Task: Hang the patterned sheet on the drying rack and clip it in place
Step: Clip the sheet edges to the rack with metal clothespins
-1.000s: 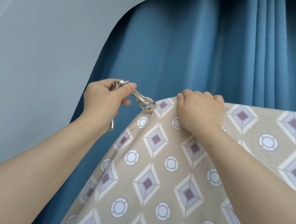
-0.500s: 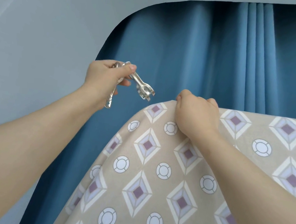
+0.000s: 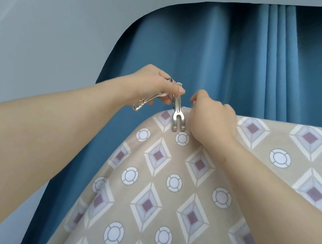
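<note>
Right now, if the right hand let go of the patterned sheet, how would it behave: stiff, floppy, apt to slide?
Probably floppy: the patterned sheet drapes in soft folds off its corner. It looks thin, so likely light. Unclipped it might slide; the metal clip in the left hand sits at its top edge.

patterned sheet (image 3: 187, 189): 1 | metal clips (image 3: 178, 117): 2 | hands: 2, left hand (image 3: 153, 83), right hand (image 3: 211, 118) | blue curtain (image 3: 238, 66): 1
</note>
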### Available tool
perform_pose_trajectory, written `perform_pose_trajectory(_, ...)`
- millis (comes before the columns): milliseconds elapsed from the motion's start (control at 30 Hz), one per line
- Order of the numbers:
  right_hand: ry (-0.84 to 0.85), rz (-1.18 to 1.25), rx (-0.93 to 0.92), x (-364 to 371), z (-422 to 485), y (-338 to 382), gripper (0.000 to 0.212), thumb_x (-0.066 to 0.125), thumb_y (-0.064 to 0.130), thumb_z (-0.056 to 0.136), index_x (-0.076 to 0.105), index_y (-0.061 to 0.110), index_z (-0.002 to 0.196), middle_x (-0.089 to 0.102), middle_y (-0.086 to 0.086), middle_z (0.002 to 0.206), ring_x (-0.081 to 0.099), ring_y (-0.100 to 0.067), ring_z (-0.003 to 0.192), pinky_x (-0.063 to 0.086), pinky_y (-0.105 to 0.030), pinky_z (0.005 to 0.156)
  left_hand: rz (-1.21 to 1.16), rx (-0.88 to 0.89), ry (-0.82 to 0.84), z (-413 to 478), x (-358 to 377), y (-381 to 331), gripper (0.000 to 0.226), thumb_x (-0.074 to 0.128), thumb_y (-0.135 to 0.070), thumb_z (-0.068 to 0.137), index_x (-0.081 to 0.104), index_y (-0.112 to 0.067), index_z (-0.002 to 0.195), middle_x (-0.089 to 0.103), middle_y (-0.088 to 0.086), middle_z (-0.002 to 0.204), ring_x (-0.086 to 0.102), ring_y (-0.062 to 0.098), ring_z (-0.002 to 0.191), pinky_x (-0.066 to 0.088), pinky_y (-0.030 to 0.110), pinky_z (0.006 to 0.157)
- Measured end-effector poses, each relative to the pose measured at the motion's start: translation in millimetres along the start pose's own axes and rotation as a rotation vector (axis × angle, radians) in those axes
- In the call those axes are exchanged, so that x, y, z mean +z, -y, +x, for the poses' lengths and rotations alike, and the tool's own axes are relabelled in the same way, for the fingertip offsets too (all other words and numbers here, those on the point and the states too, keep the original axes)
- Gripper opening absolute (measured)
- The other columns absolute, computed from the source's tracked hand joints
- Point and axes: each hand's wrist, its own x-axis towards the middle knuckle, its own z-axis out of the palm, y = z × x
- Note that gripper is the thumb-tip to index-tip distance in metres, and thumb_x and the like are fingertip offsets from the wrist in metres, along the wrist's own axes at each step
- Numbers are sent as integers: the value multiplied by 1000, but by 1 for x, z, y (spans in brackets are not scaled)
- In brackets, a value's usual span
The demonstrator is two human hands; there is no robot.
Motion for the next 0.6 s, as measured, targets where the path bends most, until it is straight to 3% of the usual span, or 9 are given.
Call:
perform_pose_trajectory(200,7,14,13,5,-3,-8,34,36,3,87,48,14,117,69,-7,95,57,-28,82,26,-32,76,-29,-44,30,-13,9,15,13,58,-44,87,64,-33,92,67,-14,90,51,8,67,37,22,56)
perform_pose_trajectory(267,28,94,10,5,-6,-5,35,33,7,91,48,16,121,67,-7,101,57,-28,95,27,-33,84,-130,-74,-80,-17,9,18,14,53,-46,89,59,-34,93,68,-9,94,47,10,64,38,22,55)
perform_pose_trajectory(333,21,216,25,1,-15,0,35,31,12,94,50,18,122,65,-7,108,52,-27,106,25,-32,91,-377,-115,-250,-25,9,17,10,51,-37,93,54,-27,90,67,-2,85,43,11,54,35,20,47)
perform_pose_trajectory(433,-51,605,68,-5,-41,11,24,39,21,96,59,18,109,65,0,101,51,-21,103,35,-33,91,-628,-107,-426,-42,15,13,18,44,-30,97,47,-20,83,53,-2,66,40,9,49,38,19,49)
perform_pose_trajectory(533,178,1066,96,-14,-67,27,15,47,33,95,59,25,90,66,7,84,57,-5,75,45,-20,75,-721,-91,-491,-60,21,8,23,38,-35,99,45,-21,81,47,-4,66,43,10,59,39,22,65)
perform_pose_trajectory(600,361,1142,98,-19,-75,33,18,49,41,92,60,30,82,67,10,80,55,2,66,46,-21,74,-777,-97,-489,-68,23,5,25,36,-35,100,46,-22,81,49,-5,66,46,10,66,37,23,70)
